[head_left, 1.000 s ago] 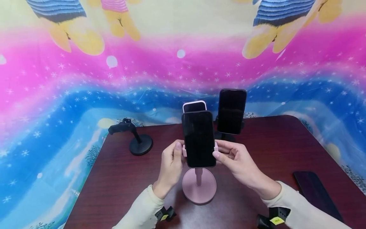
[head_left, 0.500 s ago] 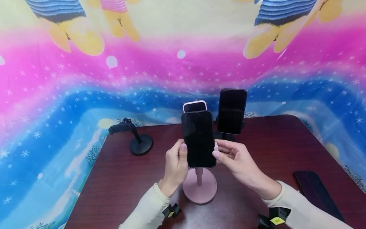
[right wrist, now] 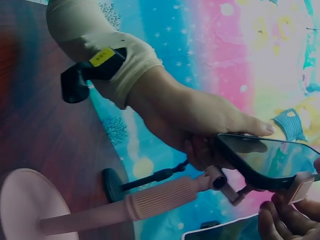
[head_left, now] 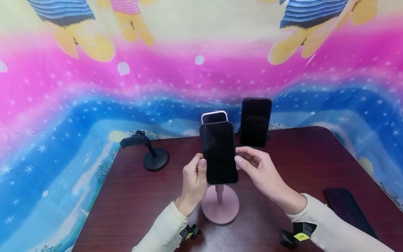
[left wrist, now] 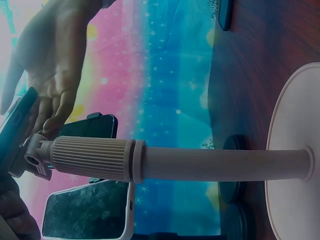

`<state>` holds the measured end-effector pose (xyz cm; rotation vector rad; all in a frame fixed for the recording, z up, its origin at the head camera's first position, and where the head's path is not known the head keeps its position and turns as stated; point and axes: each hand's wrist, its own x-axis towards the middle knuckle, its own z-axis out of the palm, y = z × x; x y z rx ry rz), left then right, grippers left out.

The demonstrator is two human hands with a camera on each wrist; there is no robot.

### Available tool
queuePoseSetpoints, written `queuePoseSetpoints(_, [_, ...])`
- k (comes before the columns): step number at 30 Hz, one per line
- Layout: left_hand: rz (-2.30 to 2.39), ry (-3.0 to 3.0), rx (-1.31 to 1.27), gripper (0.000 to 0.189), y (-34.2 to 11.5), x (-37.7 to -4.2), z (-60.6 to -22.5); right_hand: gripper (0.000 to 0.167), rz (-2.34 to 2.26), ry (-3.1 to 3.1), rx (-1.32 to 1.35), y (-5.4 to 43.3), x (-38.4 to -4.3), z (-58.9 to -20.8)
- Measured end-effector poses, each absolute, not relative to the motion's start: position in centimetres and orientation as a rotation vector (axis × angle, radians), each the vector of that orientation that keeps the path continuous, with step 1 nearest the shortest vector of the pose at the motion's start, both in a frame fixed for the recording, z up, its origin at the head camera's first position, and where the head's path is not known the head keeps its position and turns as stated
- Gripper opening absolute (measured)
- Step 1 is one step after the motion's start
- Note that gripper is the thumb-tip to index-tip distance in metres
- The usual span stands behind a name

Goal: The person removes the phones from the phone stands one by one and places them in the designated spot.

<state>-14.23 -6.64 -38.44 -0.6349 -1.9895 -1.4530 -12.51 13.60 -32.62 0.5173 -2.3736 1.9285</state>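
A patterned backdrop (head_left: 201,80) fills the scene beyond the dark red surface (head_left: 126,196). The pink stand (head_left: 219,208) stands midway between the surface's side edges, well in from its far edge; the bare black stand (head_left: 155,159) is near the far left corner. The left hand (head_left: 192,183) has its grip clamped on the left side of the front phone (head_left: 219,154), which leans back atop the pink stand. The right hand (head_left: 262,171) bends thumb and fingers at that phone's right edge; whether this grip pinches cannot be told. Another black phone (head_left: 255,122) is upright by the far edge, a flat phone (head_left: 351,211) lies near the right edge, and a white-rimmed phone (head_left: 214,117) shows behind the front one. Smallest is the pink clamp piece (right wrist: 301,187), beside the right fingers.
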Motion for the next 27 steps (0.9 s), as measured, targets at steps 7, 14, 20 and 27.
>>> queuePoseSetpoints(7, [-1.456,-1.974,-0.647,0.041,-6.7,-14.3,-38.5,0.036,1.973,-2.293,0.565,12.6,-13.8,-31.2])
queuePoseSetpoints(14, [-1.460,-1.963,-0.639,0.043,-6.5,-14.4,-38.6,0.040,2.209,-2.228,0.623,11.3,-14.7,-30.1])
queuePoseSetpoints(20, [-1.429,-1.946,-0.629,0.047,-6.4,-14.4,-38.7,0.043,2.251,-2.188,0.654,10.4,-15.0,-29.8])
queuePoseSetpoints(27, [-1.404,-1.917,-0.614,0.049,-6.1,-14.4,-38.8,0.049,2.089,-2.202,0.681,9.9,-15.3,-29.9])
